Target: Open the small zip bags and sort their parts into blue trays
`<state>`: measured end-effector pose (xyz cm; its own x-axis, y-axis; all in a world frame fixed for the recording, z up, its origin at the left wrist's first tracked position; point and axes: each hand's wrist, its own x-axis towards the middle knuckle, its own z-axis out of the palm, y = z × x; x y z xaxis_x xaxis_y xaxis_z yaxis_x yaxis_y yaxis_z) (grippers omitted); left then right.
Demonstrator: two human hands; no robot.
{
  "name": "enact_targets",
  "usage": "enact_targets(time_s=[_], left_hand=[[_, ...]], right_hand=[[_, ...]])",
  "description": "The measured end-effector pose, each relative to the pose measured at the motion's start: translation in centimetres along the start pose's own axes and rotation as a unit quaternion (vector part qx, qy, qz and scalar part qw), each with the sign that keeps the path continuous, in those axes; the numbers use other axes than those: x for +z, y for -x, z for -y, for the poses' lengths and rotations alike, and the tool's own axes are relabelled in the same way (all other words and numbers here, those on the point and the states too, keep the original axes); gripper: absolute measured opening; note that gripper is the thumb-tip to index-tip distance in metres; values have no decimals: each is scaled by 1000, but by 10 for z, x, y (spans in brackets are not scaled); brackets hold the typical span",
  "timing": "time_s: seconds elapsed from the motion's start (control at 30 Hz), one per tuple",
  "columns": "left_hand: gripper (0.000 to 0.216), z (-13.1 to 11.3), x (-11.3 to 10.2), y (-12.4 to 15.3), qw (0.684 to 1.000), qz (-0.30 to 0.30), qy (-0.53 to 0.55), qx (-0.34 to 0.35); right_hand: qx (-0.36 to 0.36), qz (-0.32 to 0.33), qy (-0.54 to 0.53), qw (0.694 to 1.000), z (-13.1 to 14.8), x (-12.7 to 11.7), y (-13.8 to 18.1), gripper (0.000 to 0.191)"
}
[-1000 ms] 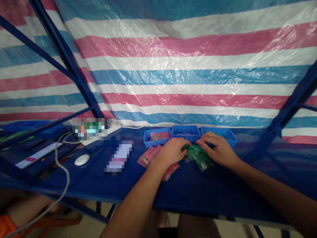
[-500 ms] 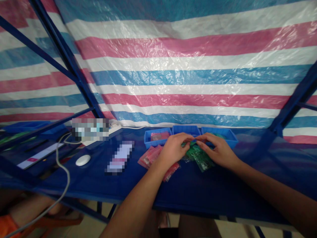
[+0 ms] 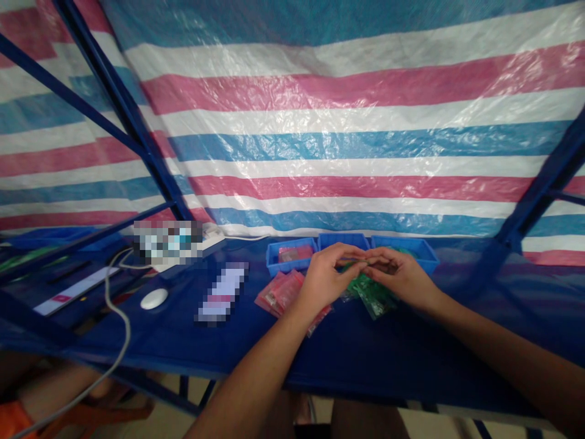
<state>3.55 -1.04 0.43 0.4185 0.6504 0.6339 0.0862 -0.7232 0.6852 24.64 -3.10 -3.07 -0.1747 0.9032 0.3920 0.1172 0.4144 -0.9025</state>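
Note:
My left hand (image 3: 329, 275) and my right hand (image 3: 403, 275) meet fingertip to fingertip above a pile of green plastic bags (image 3: 375, 300). Fingers and thumbs of both are curled together in a pinch. Whatever lies between them is hidden or too small to name. Red-pink plastic bags (image 3: 280, 294) lie spread on the table beside and partly under my left wrist. Behind the hands stand three blue bins: the left bin (image 3: 287, 266) holds a red-pink bag, the right bin (image 3: 426, 259) has green bags in it, and the middle bin (image 3: 342, 240) is mostly covered by my hands.
Left on the blue table (image 3: 178, 341) are a blurred-out phone-like item (image 3: 222, 292), a white oval mouse-like object (image 3: 154, 298) and a power strip (image 3: 192, 251). A pale cable (image 3: 125, 329) hangs over the front edge. Blue frame posts stand either side; another person's limb shows lower left.
My left hand has shifted slightly right, and the fingertips of both hands have come closer together. The bags and bins stay where they were.

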Motion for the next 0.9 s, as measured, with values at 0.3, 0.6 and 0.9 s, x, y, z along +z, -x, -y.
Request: enact_targets(time_s=[0.3,0.6,0.9], left_hand=[[40,8,-1,2,994,45,-70,-66],[44,12,1,2,995,38,37,-83],[58,15,0,-2,972,-36,189,-136]], right_hand=[[6,-59,-23,998,7,2,0,38],[-34,-43,-4,998,7,2,2,43],[-195,-43,270,942,17,1,9,39]])
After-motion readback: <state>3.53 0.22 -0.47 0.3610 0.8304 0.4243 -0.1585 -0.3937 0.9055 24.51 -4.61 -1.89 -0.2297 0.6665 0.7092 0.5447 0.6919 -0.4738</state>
